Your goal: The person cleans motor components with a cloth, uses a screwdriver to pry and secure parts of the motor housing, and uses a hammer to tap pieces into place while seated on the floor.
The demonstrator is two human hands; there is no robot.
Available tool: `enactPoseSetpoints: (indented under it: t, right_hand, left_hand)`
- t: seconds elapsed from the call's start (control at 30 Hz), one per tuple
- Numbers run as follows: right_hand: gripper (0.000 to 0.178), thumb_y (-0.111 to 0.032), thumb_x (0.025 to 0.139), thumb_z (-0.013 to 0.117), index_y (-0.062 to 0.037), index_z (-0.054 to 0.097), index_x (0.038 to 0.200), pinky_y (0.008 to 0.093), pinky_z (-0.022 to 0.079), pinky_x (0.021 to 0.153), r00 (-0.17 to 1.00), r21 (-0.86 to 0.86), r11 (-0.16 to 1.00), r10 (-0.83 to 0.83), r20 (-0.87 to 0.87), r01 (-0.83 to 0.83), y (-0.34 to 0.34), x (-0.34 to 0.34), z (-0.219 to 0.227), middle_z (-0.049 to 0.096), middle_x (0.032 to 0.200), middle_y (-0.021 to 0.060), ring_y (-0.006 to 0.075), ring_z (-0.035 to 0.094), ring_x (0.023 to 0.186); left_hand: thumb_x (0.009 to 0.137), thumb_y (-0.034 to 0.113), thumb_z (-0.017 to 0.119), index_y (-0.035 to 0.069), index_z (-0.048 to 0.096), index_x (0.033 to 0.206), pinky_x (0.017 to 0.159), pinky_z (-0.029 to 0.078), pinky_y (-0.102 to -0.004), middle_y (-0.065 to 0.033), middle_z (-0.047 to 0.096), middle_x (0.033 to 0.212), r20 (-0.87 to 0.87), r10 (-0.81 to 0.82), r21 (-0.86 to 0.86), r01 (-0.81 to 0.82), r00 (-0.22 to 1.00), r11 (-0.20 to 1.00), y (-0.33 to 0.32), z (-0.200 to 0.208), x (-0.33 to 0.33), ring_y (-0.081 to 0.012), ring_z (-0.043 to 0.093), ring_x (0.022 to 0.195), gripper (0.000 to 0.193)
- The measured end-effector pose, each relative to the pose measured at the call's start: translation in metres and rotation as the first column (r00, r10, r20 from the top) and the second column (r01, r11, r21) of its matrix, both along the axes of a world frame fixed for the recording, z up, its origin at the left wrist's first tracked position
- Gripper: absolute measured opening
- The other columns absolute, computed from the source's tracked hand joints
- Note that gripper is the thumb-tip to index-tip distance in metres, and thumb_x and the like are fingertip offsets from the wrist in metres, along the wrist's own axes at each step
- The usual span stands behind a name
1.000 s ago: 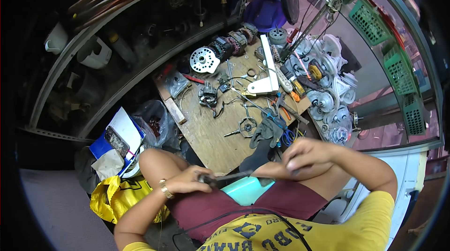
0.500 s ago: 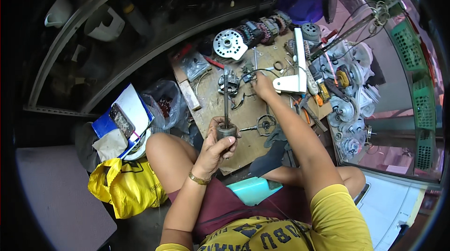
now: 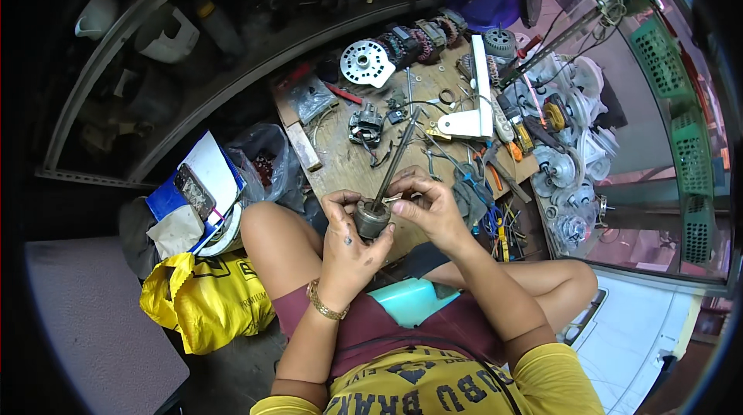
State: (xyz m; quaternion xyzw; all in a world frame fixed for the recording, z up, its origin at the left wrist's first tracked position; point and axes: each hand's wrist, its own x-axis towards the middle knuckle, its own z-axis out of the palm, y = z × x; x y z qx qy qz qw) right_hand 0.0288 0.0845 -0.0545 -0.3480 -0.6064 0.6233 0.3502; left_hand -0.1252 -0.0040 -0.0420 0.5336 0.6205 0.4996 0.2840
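Note:
Above my lap, my left hand is wrapped round a grey metal motor rotor. Its long shaft rises from the top and leans toward the far right. My right hand is closed in a pinch beside the base of the shaft. A small pale piece shows at its fingertips, too small to name. Farther off on the wooden board sits a small motor stator with wires trailing from it. A white motor bracket stands to its right.
A round white perforated housing and a row of wound stators line the far edge. Pliers and screwdrivers crowd the right side, beside a heap of clear plastic fan parts. At left are a yellow bag and a phone on papers.
My right hand has come back from the far part of the board to the rotor. The shaft, nearly upright before, now tilts to the right. My left hand still holds the rotor.

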Motion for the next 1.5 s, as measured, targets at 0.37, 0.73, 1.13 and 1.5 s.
enactPoseSetpoints:
  t: [0.37,0.73,1.13,1.5]
  right_hand:
    - [0.017,-0.017,0.084,0.081,-0.0036,0.076,0.093,0.0254,0.044,0.075,0.990,-0.032,0.997,-0.079,-0.119,0.076,-0.051,0.021,0.030,0.066,0.096,0.0012,0.0099,0.058,0.088]
    - [0.033,-0.022,0.078,0.081,-0.0155,0.074,0.109,0.0466,0.052,0.090,0.179,0.310,0.939,-0.283,0.942,-0.148,-0.005,0.173,-0.168,0.065,0.109,0.0165,0.0366,0.065,0.104]
    - [0.028,-0.028,0.085,0.076,-0.0036,0.074,0.097,0.0399,0.052,0.088,0.227,0.346,0.933,-0.317,0.921,-0.101,-0.004,0.140,-0.170,0.068,0.113,0.0158,0.0330,0.066,0.103]
    - [0.015,-0.015,0.100,0.063,-0.0030,0.064,0.109,0.0251,0.052,0.081,0.911,-0.158,0.964,-0.257,-0.323,0.215,-0.068,0.154,0.060,0.065,0.093,0.0011,0.0088,0.062,0.087]
  left_hand:
    - [0.076,0.002,0.078,0.000,0.035,0.123,0.088,0.049,-0.0332,-0.0156,0.051,0.107,0.101,-0.054,-0.077,0.062,0.993,0.995,-0.044,0.033,0.027,-0.0214,0.057,0.098,0.063]
    - [0.076,0.003,0.080,-0.001,0.045,0.118,0.086,0.052,-0.0311,-0.0123,0.058,0.104,0.145,-0.124,-0.073,0.135,0.982,0.988,-0.058,0.036,0.028,-0.0177,0.062,0.096,0.054]
    - [0.076,0.008,0.083,0.000,0.050,0.117,0.079,0.053,-0.0312,-0.0125,0.063,0.096,-0.007,-0.075,-0.071,0.074,0.997,0.995,-0.073,0.029,0.020,-0.0200,0.066,0.086,0.053]
    - [0.077,0.015,0.082,0.001,0.050,0.115,0.077,0.053,-0.0371,-0.0173,0.067,0.095,-0.127,-0.101,-0.132,0.084,0.987,0.988,-0.061,0.011,0.040,-0.0299,0.069,0.085,0.051]
